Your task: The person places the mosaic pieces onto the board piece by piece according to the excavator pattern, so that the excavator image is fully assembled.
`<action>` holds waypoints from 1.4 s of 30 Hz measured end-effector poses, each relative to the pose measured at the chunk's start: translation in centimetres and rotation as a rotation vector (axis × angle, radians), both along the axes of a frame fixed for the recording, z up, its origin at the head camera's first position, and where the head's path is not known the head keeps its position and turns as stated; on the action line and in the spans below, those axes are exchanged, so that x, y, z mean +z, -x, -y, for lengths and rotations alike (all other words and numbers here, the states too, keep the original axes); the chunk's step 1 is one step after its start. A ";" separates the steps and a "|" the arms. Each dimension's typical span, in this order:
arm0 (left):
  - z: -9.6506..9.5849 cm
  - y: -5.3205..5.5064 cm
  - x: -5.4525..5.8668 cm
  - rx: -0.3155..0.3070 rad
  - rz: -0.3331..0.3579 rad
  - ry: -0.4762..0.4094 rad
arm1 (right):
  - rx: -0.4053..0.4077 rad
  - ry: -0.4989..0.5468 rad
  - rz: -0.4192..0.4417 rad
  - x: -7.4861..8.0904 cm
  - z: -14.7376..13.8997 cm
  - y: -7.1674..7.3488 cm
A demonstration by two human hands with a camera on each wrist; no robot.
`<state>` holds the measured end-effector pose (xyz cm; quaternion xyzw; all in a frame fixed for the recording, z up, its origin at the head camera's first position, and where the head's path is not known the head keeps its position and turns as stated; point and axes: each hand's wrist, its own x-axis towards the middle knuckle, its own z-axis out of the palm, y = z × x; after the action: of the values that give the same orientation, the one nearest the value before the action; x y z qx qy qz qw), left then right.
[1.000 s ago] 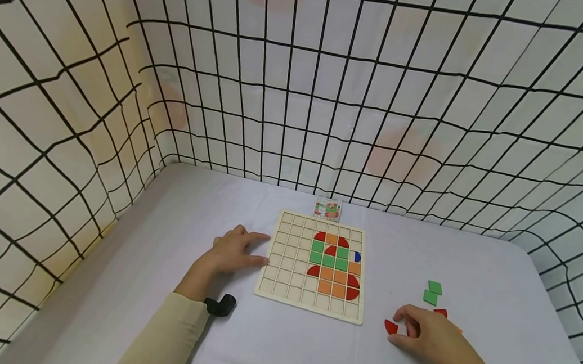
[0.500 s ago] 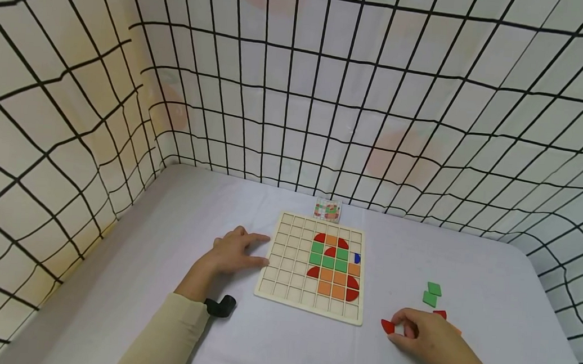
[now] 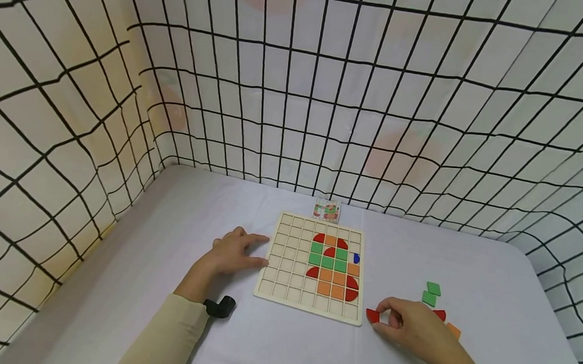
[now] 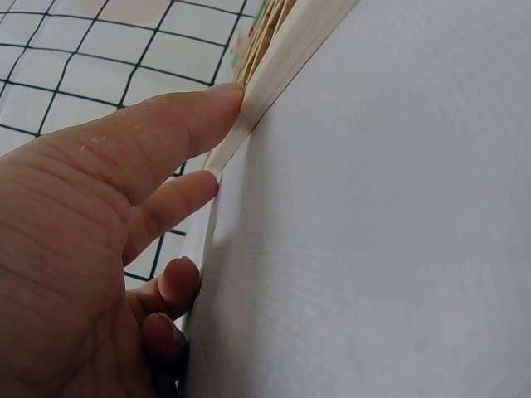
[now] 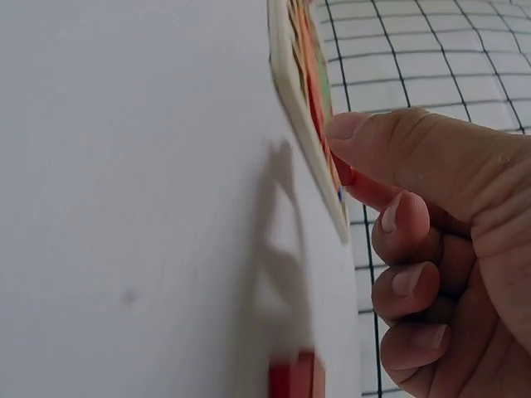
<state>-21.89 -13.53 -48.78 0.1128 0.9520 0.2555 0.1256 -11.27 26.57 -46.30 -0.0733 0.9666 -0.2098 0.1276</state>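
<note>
My right hand (image 3: 413, 328) pinches a red quarter-circle tile (image 3: 372, 315) between thumb and index finger, just off the lower right corner of the wooden grid board (image 3: 288, 300). In the right wrist view the thumb hides most of that tile (image 5: 343, 172), and the other fingers are curled in. At the board's left edge, my left hand (image 3: 233, 251) rests with thumb and index fingertips against the rim. The left wrist view shows these two fingers extended along the board's pale side (image 4: 274, 70). Green, orange, red and blue tiles fill squares on the board's right half.
Loose on the white cloth to the right lie green tiles (image 3: 429, 298), a red tile (image 3: 440, 315) and an orange tile (image 3: 454, 330). A small pattern card (image 3: 327, 210) stands behind the board. Black wire mesh (image 3: 298, 92) encloses the table's back and sides.
My right hand has moved left, carrying the red quarter-circle tile close to the board's corner and uncovering more of the loose orange tile. The left hand stays at the board's edge.
</note>
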 end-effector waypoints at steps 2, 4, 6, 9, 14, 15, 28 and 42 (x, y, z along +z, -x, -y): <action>0.0 0.0 0.0 0.003 0.003 -0.004 | -0.004 -0.008 0.005 0.2 0.8 0.3; 0.1 0.1 -0.1 0.004 0.003 -0.009 | -0.001 -0.016 0.003 0.4 1.5 0.6; 0.2 0.1 -0.2 0.004 0.000 -0.013 | 0.006 -0.022 -0.002 0.5 2.3 0.8; 0.3 0.1 -0.3 0.004 -0.003 -0.017 | 0.023 -0.023 -0.017 0.8 3.3 1.1; 0.4 0.1 -0.5 0.006 -0.008 -0.015 | 0.056 -0.007 -0.042 1.3 5.0 1.6; 0.4 0.1 -0.5 0.006 -0.008 -0.015 | 0.057 -0.004 -0.042 1.3 5.3 1.7; 0.3 0.1 -0.3 0.003 -0.016 -0.012 | 0.202 0.077 -0.135 0.5 8.2 3.5; 0.2 0.0 -0.1 -0.004 -0.008 -0.022 | 0.203 0.058 -0.147 0.0 11.1 4.4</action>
<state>-21.89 -13.69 -48.85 0.1170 0.9495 0.2650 0.1208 -15.62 15.43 -46.25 -0.1897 0.9545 -0.2175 0.0749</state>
